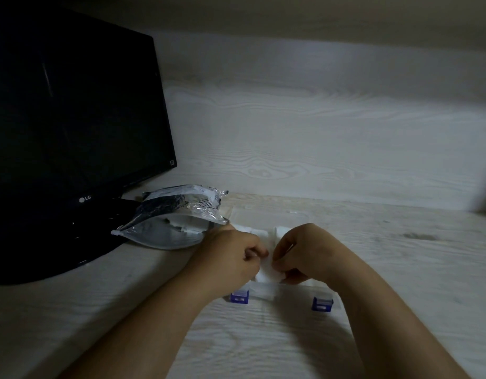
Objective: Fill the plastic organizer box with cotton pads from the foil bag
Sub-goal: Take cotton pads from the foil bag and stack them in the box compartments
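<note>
Grip comes from both sides on one white cotton pad point(268, 272): the left hand point(236, 259) and the right hand point(304, 255) each pinch an edge of it, fingers curled. The pad is just above the clear plastic organizer box point(291, 292), which lies on the counter point(387, 269) under the hands. Two blue latches point(239, 297) sit on its near wall, and more white pads point(263, 233) show behind the knuckles. The foil bag point(165, 231) lies open just left of the box, in front of a dark LG monitor point(72, 119).
</note>
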A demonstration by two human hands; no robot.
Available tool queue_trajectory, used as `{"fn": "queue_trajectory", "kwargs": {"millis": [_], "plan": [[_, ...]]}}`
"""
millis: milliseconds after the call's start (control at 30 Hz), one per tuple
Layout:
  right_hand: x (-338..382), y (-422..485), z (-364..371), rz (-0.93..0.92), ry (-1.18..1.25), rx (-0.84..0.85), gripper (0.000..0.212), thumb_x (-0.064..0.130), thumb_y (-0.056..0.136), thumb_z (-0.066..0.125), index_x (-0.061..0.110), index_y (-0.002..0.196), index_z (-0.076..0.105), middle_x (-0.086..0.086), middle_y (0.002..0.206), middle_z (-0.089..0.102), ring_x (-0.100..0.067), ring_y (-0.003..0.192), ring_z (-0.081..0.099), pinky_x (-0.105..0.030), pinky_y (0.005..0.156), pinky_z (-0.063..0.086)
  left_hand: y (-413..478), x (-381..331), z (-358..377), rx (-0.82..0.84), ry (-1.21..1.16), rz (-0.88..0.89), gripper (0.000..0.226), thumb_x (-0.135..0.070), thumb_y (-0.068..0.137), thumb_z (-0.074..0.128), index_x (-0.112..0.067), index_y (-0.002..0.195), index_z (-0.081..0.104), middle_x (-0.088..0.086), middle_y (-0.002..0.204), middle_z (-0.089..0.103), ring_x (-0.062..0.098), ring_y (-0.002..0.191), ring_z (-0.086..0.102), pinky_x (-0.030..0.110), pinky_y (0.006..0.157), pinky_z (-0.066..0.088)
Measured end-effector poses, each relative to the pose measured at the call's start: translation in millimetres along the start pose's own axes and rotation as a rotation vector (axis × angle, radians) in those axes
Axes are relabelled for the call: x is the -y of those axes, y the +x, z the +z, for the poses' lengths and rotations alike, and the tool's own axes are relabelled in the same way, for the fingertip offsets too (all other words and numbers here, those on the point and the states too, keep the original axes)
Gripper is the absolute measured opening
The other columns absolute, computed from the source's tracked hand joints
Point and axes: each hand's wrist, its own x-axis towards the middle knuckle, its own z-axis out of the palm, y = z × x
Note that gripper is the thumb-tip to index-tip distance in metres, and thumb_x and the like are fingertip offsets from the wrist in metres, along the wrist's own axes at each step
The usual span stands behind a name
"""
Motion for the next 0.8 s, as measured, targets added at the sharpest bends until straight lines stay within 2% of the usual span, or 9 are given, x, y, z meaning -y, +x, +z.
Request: {"fn": "queue_trajectory", "kwargs": {"millis": [133,233,300,400,500,600,700,800], "plan": [[-1,-1,2,-0.001,-0.025,0.029,0.016,-0.008,0.080,0.070,0.006,0.072,0.070,-0.011,0.066,0.066,-0.016,0.051,0.063,-0.021,0.048,0.053,-1,-1,-1,0.005,0.039,0.038,0.015,-0.024,0.077,0.067,-0.032,0.087,0.075,-0.013,0.090,0.059,0.004,0.091,0.052,0.021,0.081,0.044],[-3,-1,4,-0.024,-0.076,0.030,0.017,-0.007,0.078,0.072,0.009,0.073,0.071,-0.009,0.067,0.065,-0.013,0.050,0.062,-0.020,0.049,0.052,-1,-1,-1,0.004,0.059,0.030,0.020,-0.031,0.072,0.063,-0.029,0.087,0.076,-0.010,0.090,0.059,0.009,0.092,0.056,0.026,0.083,0.046],[-3,-1,4,-0.028,-0.086,0.029,0.014,-0.004,0.076,0.075,0.009,0.077,0.072,-0.009,0.072,0.067,-0.015,0.055,0.064,-0.021,0.051,0.054,0,-2,-2,0.016,0.065,0.011,0.022,-0.032,0.073,0.062,-0.027,0.089,0.076,-0.008,0.091,0.059,0.011,0.094,0.056,0.027,0.084,0.046],[-5,1,6,-0.050,-0.155,0.001,0.017,0.008,0.070,0.084,0.017,0.080,0.074,-0.007,0.078,0.070,-0.017,0.066,0.067,-0.028,0.061,0.060,0,-1,-1,0.042,0.123,0.011,0.016,-0.032,0.081,0.066,-0.027,0.093,0.076,-0.011,0.092,0.051,0.007,0.096,0.050,0.023,0.085,0.042],[-6,1,8,-0.093,-0.261,-0.028,0.018,0.020,0.068,0.086,0.025,0.083,0.076,0.000,0.081,0.072,-0.009,0.066,0.064,-0.022,0.065,0.057,0,0,-1,0.072,0.150,0.029,0.016,-0.035,0.083,0.065,-0.030,0.093,0.076,-0.012,0.088,0.042,0.007,0.095,0.045,0.022,0.082,0.040],[-6,1,9,-0.131,-0.325,-0.030,0.016,0.027,0.070,0.083,0.029,0.085,0.078,0.005,0.083,0.072,-0.003,0.065,0.061,-0.014,0.060,0.051,-1,0,-4,0.077,0.144,0.035,0.016,-0.038,0.086,0.063,-0.028,0.092,0.075,-0.012,0.089,0.044,0.005,0.093,0.044,0.023,0.081,0.039],[-7,1,7,-0.135,-0.330,-0.020,0.016,0.030,0.072,0.082,0.031,0.087,0.078,0.008,0.082,0.071,-0.003,0.066,0.062,-0.011,0.058,0.049,-2,3,-9,0.094,0.082,0.028,0.020,-0.035,0.091,0.060,-0.022,0.088,0.075,-0.011,0.088,0.049,0.001,0.085,0.046,0.022,0.073,0.036],[-8,2,5,-0.131,-0.338,-0.007,0.019,0.027,0.072,0.080,0.032,0.090,0.078,0.009,0.081,0.071,-0.003,0.062,0.062,-0.011,0.058,0.051,-1,4,-13,0.122,0.109,0.068,0.016,-0.031,0.089,0.062,-0.024,0.092,0.076,-0.010,0.090,0.055,0.004,0.088,0.051,0.024,0.078,0.043]]}}
